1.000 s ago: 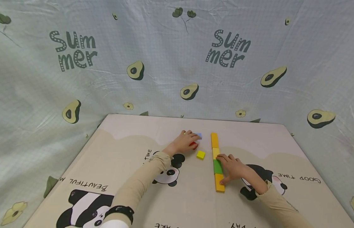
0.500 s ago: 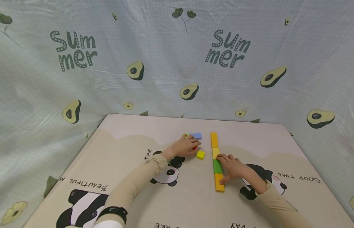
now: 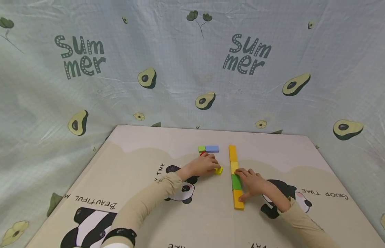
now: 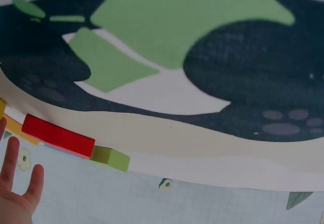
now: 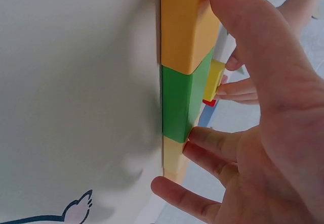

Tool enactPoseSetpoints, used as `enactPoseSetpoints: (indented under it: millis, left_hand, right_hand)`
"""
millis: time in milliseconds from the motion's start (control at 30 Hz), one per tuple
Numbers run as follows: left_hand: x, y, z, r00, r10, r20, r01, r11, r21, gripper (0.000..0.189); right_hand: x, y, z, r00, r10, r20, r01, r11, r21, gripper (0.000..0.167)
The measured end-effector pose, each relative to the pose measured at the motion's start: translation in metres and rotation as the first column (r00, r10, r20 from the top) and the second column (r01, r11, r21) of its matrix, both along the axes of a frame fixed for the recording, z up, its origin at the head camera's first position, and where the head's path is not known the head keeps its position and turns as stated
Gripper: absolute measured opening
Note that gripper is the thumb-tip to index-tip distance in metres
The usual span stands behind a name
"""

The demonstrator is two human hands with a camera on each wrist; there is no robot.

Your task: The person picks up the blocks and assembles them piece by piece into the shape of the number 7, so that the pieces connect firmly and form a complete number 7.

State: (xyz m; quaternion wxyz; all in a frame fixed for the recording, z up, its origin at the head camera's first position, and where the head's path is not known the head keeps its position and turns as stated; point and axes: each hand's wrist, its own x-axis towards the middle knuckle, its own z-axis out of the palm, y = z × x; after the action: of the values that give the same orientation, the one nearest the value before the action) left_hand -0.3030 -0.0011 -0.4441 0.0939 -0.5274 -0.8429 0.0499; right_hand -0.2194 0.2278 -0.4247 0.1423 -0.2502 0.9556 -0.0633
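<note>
My left hand [image 3: 204, 165] has its thumb and fingertips on the small yellow block [image 5: 214, 80], pinching it on the table left of the row. My right hand [image 3: 255, 182] lies along the right side of a straight row of blocks. Its thumb touches the nearest orange block [image 3: 238, 203]; the extended fingers touch near where the green block [image 3: 236, 182] meets the pale yellow block [image 3: 234, 166]. Another orange block [image 3: 232, 153] forms the row's far end. Behind my left hand is a red block [image 4: 58, 135], mostly covered in the head view.
A blue block [image 3: 212, 148] and a light green block [image 3: 201, 149] lie side by side near the table's back. The table [image 3: 198, 227] has a panda-print cover. A printed curtain [image 3: 173, 51] hangs behind it.
My left hand has come from the red block toward me, onto the small yellow block. The blue and light green blocks are now uncovered. My right hand has stayed in place.
</note>
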Motion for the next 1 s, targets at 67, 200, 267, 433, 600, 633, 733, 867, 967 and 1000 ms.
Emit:
enactPoseSetpoints:
  millis: [67,200,267,433,600,633,733,867,967,1000]
  left_hand:
    - [0.0011,-0.0005,-0.0004,1.0,0.002,0.003,-0.002,1.0,0.001,0.023]
    - [0.0024,-0.0018,-0.0001,1.0,0.018,0.02,-0.018,1.0,-0.002,0.024]
    - [0.0031,-0.0029,-0.0001,0.999,0.022,0.029,-0.022,1.0,-0.005,0.025]
    - [0.0043,-0.005,-0.002,0.999,0.02,0.032,-0.02,1.0,0.01,0.027]
    - [0.0053,-0.0046,-0.0054,0.999,0.022,0.045,-0.023,0.999,0.029,0.028]
    - [0.0057,-0.0044,-0.0058,0.998,0.028,0.051,-0.029,0.999,0.029,0.028]
    - [0.0067,-0.0038,-0.0068,0.997,0.046,0.068,-0.048,0.999,0.024,0.028]
    - [0.0077,-0.0032,-0.0057,0.997,0.042,0.067,-0.045,0.998,0.033,0.028]
    - [0.0068,-0.0028,-0.0056,0.998,0.041,0.042,-0.042,0.998,0.042,0.027]
    - [0.0059,-0.0026,-0.0062,0.998,0.044,0.033,-0.046,0.998,0.046,0.027]
  right_hand:
    - [-0.0004,-0.0004,-0.0004,1.0,0.001,0.0,-0.001,1.0,0.001,0.098]
    - [-0.001,0.0002,-0.0023,1.0,0.011,-0.009,-0.011,1.0,0.0,0.098]
    - [-0.0012,0.0008,-0.0031,1.0,0.017,-0.015,-0.018,1.0,-0.001,0.098]
    - [-0.0005,0.0013,-0.003,1.0,0.02,-0.024,-0.02,1.0,-0.017,0.097]
    - [0.0022,0.0007,-0.0016,1.0,0.013,-0.015,-0.013,1.0,-0.019,0.097]
    - [0.0029,0.0004,-0.0012,1.0,0.01,-0.011,-0.01,1.0,-0.022,0.097]
    - [0.0042,-0.0003,-0.0009,1.0,0.005,-0.002,-0.005,1.0,-0.029,0.096]
    - [0.0045,-0.0008,-0.0007,1.0,-0.002,0.001,0.002,1.0,-0.027,0.096]
    - [0.0038,-0.0013,-0.0002,1.0,-0.001,-0.004,0.001,1.0,-0.021,0.096]
    - [0.0035,-0.0015,0.0,1.0,0.0,-0.005,0.0,1.0,-0.02,0.096]
